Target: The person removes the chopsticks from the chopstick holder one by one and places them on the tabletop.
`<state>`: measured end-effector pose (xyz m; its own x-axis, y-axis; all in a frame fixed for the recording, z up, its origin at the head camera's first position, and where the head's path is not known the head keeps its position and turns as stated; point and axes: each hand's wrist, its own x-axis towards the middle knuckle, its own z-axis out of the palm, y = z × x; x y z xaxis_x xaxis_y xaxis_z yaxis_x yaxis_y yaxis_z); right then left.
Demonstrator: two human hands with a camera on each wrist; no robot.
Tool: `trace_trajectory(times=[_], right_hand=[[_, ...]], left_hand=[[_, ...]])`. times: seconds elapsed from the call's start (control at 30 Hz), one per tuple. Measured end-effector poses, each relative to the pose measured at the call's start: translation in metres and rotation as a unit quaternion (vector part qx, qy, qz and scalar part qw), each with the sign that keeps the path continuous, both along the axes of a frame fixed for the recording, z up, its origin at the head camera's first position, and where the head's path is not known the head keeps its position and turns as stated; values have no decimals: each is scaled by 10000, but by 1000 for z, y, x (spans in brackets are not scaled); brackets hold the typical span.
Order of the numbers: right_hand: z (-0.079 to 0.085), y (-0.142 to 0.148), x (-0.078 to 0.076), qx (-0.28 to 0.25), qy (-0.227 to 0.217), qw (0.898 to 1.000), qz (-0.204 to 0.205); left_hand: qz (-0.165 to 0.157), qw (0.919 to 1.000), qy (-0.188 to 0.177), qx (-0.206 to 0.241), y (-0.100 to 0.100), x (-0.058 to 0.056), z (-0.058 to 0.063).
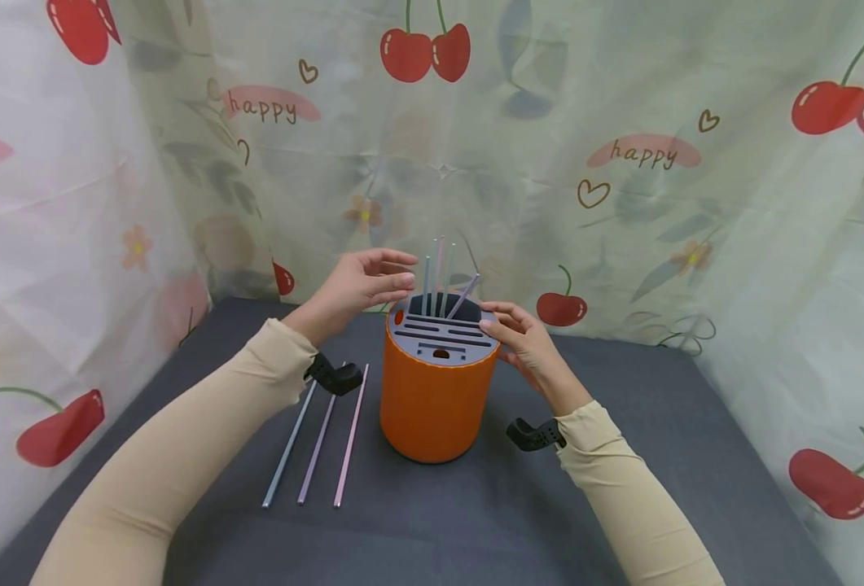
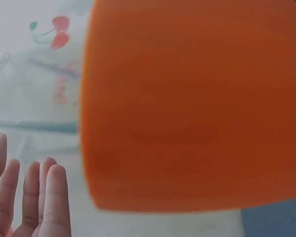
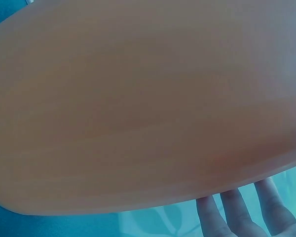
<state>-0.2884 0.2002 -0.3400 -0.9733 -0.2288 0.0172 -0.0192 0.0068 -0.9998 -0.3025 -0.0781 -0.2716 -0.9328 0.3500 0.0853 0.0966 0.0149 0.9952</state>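
A white cloth curtain (image 1: 442, 171) with red cherries hangs behind a dark grey desk (image 1: 468, 521). A round orange pot (image 1: 435, 411) with a grey top (image 1: 443, 336) stands on the desk. The right hand (image 1: 523, 338) holds the pot's rim. The left hand (image 1: 361, 285), empty and loose, is near the top. Thin shiny sticks (image 1: 427, 285) stand inside; thin blue, purple and pink sticks (image 1: 317, 449) lie left of the pot.

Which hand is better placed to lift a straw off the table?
Probably the left hand: it looks empty and nearer the three straws, while the right hand holds the orange container.
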Motion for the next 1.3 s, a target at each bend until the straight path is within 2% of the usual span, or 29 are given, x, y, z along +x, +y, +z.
trace_trajectory(times=[0.17,0.37,0.47,0.57,0.63,0.7,0.77,0.83,0.87,0.93,1.0,1.07,1.1,1.13,1.17,1.2,1.3], right_hand=[[0,0,0,20,12,10000,-8],[-1,1,-1,41,-5,10000,4],[-1,1,-2,56,-17,10000,1],[-1,1,-1,33,-23,10000,4],[-1,0,-1,17,-22,10000,14],[-1,0,0,7,-18,10000,11],[-1,0,0,12,-25,10000,3],[-1,1,0,28,-12,10000,3],[0,1,0,37,-4,10000,6],[0,1,0,36,8,10000,23],[0,1,-1,33,29,10000,38],[-1,1,-1,36,31,10000,34],[-1,2,-1,41,33,10000,34],[-1,1,-1,43,31,10000,25],[-1,1,-1,41,28,10000,20],[-2,1,0,35,30,10000,16],[-2,1,0,30,42,10000,7]], left_hand=[[-125,9991,34,-393,15,0,-2],[-11,9954,243,-930,19,-3,-7],[13,9940,351,-1039,20,-3,-8],[35,9943,390,-994,20,-3,-7],[117,9954,482,-815,18,-1,-3],[250,9964,668,-451,15,1,4],[407,9943,965,205,8,3,16],[541,9853,1233,1052,-2,6,33],[601,9769,1353,1540,-8,8,43],[737,9535,1555,2476,-22,11,61],[938,9281,1629,3214,-38,13,75],[1154,9083,1647,3668,-53,14,83],[1272,9029,1610,3777,-60,13,84],[1399,9011,1525,3811,-66,12,84],[1491,9032,1403,3773,-73,10,81],[1573,9088,1250,3657,-79,8,76],[1779,9400,834,2788,-94,-2,50]])
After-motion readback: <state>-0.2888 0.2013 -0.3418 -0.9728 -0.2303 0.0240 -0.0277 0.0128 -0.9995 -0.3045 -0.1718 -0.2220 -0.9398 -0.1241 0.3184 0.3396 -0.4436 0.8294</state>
